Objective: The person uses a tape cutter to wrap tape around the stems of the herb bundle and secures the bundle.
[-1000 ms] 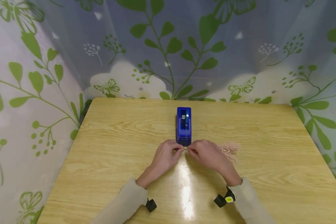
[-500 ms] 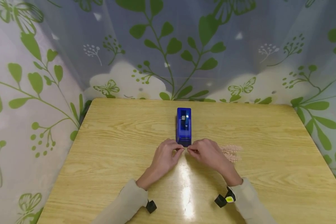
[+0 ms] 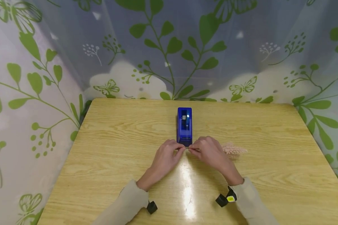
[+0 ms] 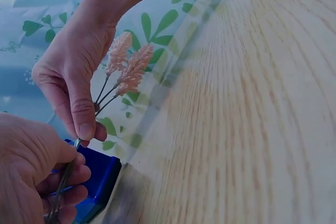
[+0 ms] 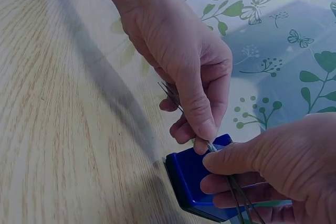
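Note:
A small bunch of pink artificial flowers (image 3: 233, 149) on thin dark wire stems (image 5: 241, 203) lies across both hands. Its fluffy heads (image 4: 134, 72) stick out past the right hand (image 3: 209, 153). Thumb and fingers of that hand pinch the stems. Opposite it, the left hand (image 3: 167, 156) pinches the same stems, with the stem ends (image 5: 170, 94) poking out beyond its fingers. A pale shiny band (image 5: 211, 146) shows on the stems between the two sets of fingertips. Just past the fingertips stands a blue tape dispenser (image 3: 184, 125), its near end partly covered by the hands.
Everything is over a light wooden table (image 3: 115, 131). A patterned curtain (image 3: 107, 47) with green leaves and butterflies borders its back and sides. Black camera mounts (image 3: 152, 207) hang at both wrists.
The flower heads have turned and now point more directly right, looking narrower. The right hand has risen slightly in the view. Both hands keep their pinch, and the tape dispenser stays put.

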Action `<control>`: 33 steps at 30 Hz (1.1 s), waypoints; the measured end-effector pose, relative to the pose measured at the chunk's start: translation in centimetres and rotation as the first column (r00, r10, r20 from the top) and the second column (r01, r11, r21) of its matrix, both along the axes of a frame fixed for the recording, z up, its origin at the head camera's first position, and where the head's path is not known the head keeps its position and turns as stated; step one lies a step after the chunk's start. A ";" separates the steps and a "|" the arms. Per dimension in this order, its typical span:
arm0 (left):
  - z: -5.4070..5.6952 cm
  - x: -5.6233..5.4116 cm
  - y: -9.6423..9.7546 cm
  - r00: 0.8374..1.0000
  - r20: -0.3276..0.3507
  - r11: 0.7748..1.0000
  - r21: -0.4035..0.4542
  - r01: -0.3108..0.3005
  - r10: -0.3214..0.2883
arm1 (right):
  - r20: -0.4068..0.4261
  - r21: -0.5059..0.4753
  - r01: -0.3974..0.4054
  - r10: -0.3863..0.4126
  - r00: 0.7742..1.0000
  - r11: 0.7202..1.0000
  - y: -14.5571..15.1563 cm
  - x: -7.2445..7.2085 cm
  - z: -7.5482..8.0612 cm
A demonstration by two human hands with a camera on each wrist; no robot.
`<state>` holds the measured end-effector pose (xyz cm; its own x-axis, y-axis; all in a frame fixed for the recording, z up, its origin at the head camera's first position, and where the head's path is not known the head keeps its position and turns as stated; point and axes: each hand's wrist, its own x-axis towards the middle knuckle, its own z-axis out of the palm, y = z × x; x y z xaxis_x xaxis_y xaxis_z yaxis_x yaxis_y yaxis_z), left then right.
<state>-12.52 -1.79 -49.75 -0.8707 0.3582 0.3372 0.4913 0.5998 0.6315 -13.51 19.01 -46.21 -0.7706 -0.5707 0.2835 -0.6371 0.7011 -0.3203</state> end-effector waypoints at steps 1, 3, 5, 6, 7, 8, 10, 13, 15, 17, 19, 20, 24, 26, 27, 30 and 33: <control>0.0 0.0 0.0 1.000 -0.002 1.000 -0.003 0.002 -0.002 | -0.003 0.000 0.001 -0.001 1.000 1.000 0.0 0.0 0.0; -0.1 0.0 0.0 1.000 -0.015 1.000 0.001 0.001 -0.001 | 0.011 -0.003 0.013 -0.013 1.000 1.000 -0.1 0.0 0.0; -0.1 0.0 0.0 0.999 -0.036 1.000 0.015 0.002 -0.002 | 0.060 -0.010 0.031 -0.030 0.998 0.999 -0.2 0.1 0.0; -0.2 0.0 0.1 0.999 -0.047 1.000 0.023 0.003 -0.002 | 0.094 -0.013 0.041 -0.040 0.995 0.999 -0.3 0.1 0.0; -0.2 0.0 0.1 0.998 -0.058 1.000 0.030 0.004 -0.002 | 0.133 -0.013 0.055 -0.053 0.990 0.998 -0.3 0.1 0.0; -0.3 0.0 0.1 0.998 -0.069 0.999 0.035 0.004 -0.001 | 0.176 -0.011 0.070 -0.067 0.982 0.998 -0.4 0.1 0.0; -0.4 0.0 0.1 0.996 -0.087 0.999 0.043 0.002 0.002 | 0.250 -0.006 0.082 -0.078 0.965 0.997 -0.4 0.1 0.0; -0.5 -0.1 0.2 0.994 -0.106 0.999 0.051 -0.002 0.007 | 0.292 0.008 0.076 -0.075 0.953 0.997 -0.4 0.1 -0.2; -0.6 -0.1 0.2 0.994 -0.112 0.999 0.054 -0.004 0.010 | 0.283 -0.001 0.057 -0.055 0.958 0.998 -0.5 0.1 -0.1; -0.6 -0.1 0.2 0.994 -0.113 0.998 0.057 -0.005 0.012 | 0.247 -0.010 0.038 -0.035 0.968 0.999 -0.4 0.0 -0.2; -0.6 -0.1 0.2 0.994 -0.112 0.998 0.057 -0.007 0.013 | 0.210 -0.020 0.023 -0.018 0.977 1.000 -0.3 0.0 -0.3; -0.6 -0.1 0.2 0.994 -0.111 0.998 0.059 -0.008 0.014 | 0.190 -0.020 0.015 -0.011 0.982 1.000 -0.2 -0.1 -0.3; -0.5 0.1 0.3 0.994 -0.105 0.997 0.073 -0.015 0.023 | 0.117 -0.001 -0.002 0.002 0.993 1.000 0.0 -0.4 -0.6; -0.4 0.1 0.4 0.994 -0.101 0.996 0.081 -0.021 0.029 | 0.089 0.009 -0.001 0.000 0.996 1.000 0.1 -0.5 -0.6; -0.4 0.1 0.4 0.994 -0.100 0.996 0.082 -0.024 0.033 | 0.077 0.012 -0.001 0.000 0.997 1.000 0.1 -0.5 -0.7; -0.4 0.0 0.4 0.995 -0.092 0.996 0.081 -0.035 0.043 | 0.049 0.010 -0.002 0.002 0.999 1.000 0.1 -0.5 -0.6; -0.5 -0.2 0.4 0.996 -0.085 0.997 0.072 -0.037 0.043 | 0.032 0.009 -0.002 0.002 1.000 1.000 0.1 -0.5 -0.5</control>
<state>-12.69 -1.40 -50.22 -0.8505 0.2966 0.4344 0.5222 0.5757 0.6292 -14.00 19.09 -46.71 -0.7779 -0.5748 0.2539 -0.6282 0.7028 -0.3338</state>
